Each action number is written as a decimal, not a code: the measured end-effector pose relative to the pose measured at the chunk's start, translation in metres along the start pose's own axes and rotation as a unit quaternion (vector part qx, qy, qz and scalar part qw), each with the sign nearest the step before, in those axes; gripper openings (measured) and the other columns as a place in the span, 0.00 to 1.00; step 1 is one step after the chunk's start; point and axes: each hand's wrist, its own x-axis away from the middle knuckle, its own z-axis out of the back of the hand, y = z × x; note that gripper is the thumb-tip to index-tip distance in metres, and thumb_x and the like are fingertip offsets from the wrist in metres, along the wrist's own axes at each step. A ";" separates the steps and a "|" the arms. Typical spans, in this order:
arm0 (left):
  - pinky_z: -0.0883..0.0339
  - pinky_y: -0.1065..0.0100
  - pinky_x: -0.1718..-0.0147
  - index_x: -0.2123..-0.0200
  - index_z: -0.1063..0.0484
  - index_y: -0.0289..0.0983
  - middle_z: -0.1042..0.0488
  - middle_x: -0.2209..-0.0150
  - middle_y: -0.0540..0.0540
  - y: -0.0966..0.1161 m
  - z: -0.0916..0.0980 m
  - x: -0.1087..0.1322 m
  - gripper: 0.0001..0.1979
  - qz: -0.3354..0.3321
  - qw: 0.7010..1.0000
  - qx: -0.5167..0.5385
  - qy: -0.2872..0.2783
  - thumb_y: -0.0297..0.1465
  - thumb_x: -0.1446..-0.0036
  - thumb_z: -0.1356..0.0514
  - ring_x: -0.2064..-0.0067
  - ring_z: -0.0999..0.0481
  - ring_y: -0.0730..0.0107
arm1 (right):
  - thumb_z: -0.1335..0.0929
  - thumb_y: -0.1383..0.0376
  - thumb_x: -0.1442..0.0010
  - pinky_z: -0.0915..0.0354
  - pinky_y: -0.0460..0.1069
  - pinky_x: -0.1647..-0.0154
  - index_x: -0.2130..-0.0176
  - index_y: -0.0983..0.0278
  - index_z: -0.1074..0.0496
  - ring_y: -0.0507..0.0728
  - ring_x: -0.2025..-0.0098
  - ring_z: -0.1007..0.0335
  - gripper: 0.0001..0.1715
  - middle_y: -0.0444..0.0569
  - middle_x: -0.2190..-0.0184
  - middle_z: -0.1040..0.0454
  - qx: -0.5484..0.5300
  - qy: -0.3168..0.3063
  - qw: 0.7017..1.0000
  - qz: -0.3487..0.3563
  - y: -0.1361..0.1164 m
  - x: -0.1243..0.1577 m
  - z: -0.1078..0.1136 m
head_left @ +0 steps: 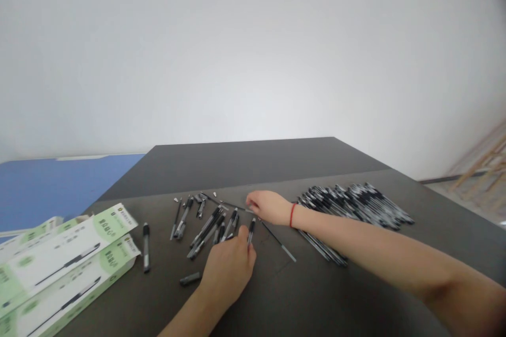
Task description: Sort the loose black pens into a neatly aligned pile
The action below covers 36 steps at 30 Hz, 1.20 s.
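At lower centre a pen [252, 227] is being gripped by the left hand [230, 267], while a thin rod [234, 205], stretching crosswise leftward from the nearer right hand's [270, 207] curled fingers, is being touched or grasped, which cannot be told.

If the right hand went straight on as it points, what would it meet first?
The right hand would probably meet the thin dark refill first; depth is unclear, so they may already touch.
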 end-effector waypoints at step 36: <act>0.46 0.70 0.75 0.73 0.33 0.41 0.26 0.74 0.50 -0.100 0.041 -0.018 0.08 0.158 0.987 0.021 -0.006 0.35 0.45 0.49 0.70 0.27 0.66 | 0.42 0.63 0.37 0.40 0.48 0.64 0.62 0.65 0.30 0.59 0.62 0.26 0.15 0.54 0.65 0.23 -0.004 -0.009 0.995 -0.099 -0.017 0.031 -0.022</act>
